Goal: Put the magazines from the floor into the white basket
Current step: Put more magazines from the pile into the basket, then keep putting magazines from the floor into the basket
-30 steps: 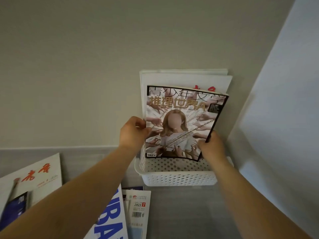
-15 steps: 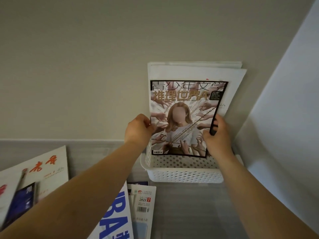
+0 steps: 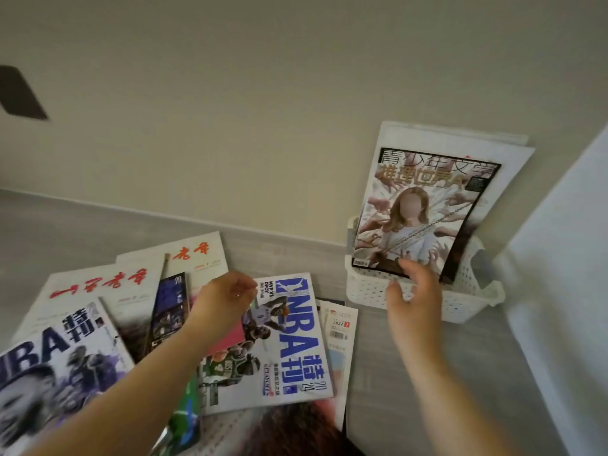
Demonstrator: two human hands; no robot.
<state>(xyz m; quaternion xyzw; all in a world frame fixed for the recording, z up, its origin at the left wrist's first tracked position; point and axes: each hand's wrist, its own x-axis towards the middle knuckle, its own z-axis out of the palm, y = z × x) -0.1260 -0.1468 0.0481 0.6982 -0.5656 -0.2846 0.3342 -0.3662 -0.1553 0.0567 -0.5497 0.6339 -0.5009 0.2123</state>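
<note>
The white basket (image 3: 371,287) stands on the floor against the wall at the right. A magazine with a woman on its cover (image 3: 424,205) stands upright in it, in front of larger white magazines (image 3: 513,162). My right hand (image 3: 413,297) hovers open just in front of the basket, holding nothing. My left hand (image 3: 227,299) is loosely curled and empty above the pile on the floor. Under it lies a blue-lettered NBA magazine (image 3: 289,343). Several more magazines, two with red characters (image 3: 194,255), spread out to the left.
A white panel or door (image 3: 566,274) rises at the far right, close to the basket. A thin booklet marked 2021 (image 3: 340,327) pokes out beside the NBA magazine. Grey floor runs along the beige wall. A dark shape (image 3: 19,93) sits on the wall at upper left.
Both hands let go of the woman-cover magazine, which now stands in the basket. Both hands drew back, the left one over the floor pile. My view swung left and down.
</note>
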